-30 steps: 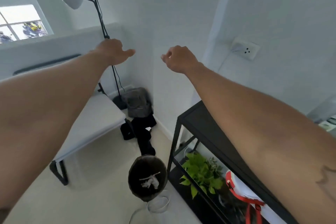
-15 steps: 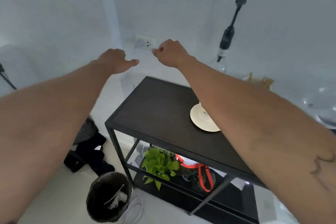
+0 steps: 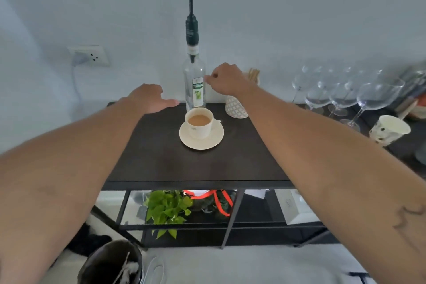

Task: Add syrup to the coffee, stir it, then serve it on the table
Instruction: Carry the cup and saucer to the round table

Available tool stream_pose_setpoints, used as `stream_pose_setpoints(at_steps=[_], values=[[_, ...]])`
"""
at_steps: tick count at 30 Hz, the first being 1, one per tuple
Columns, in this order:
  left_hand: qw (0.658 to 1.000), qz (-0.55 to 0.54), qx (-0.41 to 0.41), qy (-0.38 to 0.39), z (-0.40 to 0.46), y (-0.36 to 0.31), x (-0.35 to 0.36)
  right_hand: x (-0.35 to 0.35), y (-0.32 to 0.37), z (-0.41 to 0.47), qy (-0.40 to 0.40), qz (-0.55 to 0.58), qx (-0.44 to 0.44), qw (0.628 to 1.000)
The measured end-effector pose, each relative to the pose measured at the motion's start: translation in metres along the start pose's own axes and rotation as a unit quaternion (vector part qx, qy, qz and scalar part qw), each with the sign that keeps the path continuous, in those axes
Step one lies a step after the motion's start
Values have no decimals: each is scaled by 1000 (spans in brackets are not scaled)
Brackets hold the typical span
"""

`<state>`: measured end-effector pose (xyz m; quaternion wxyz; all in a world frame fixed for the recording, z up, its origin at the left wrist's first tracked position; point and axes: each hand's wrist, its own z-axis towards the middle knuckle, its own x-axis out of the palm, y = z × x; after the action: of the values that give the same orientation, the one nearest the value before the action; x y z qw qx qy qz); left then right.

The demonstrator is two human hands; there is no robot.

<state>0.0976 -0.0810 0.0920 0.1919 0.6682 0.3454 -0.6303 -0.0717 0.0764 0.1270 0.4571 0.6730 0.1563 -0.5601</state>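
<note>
Coffee cup [image 3: 199, 123] on saucer [image 3: 201, 136], mid black table [image 3: 161, 159]. Syrup bottle [image 3: 194, 86] with pump just behind. Right hand [image 3: 227, 79] loosely curled beside bottle, left hand [image 3: 147, 99] open, both empty. Best: steady bottle, press pump over cup.

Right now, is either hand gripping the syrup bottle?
No: the right hand hovers beside the syrup bottle, and the left hand is apart from it.

I have both bare arms stretched forward, palms down. My left hand [image 3: 147, 99] is loosely open, thumb pointing right. My right hand [image 3: 227, 80] sits higher and further ahead, fingers curled under, nothing in it. A dark mark shows on my right forearm.
</note>
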Motion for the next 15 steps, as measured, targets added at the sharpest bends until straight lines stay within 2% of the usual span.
stream_pose_setpoints(at_steps=[8, 12, 15], values=[[995, 12, 32, 92, 12, 1, 44, 44, -57, -18, 50, -47, 63, 996], [991, 4, 35, 125, 15, 11, 67, 74, -68, -18, 123, -106, 83, 983], [989, -4, 36, 146, 16, 11, 83, 94, -74, -20, 169, -96, 121, 973]])
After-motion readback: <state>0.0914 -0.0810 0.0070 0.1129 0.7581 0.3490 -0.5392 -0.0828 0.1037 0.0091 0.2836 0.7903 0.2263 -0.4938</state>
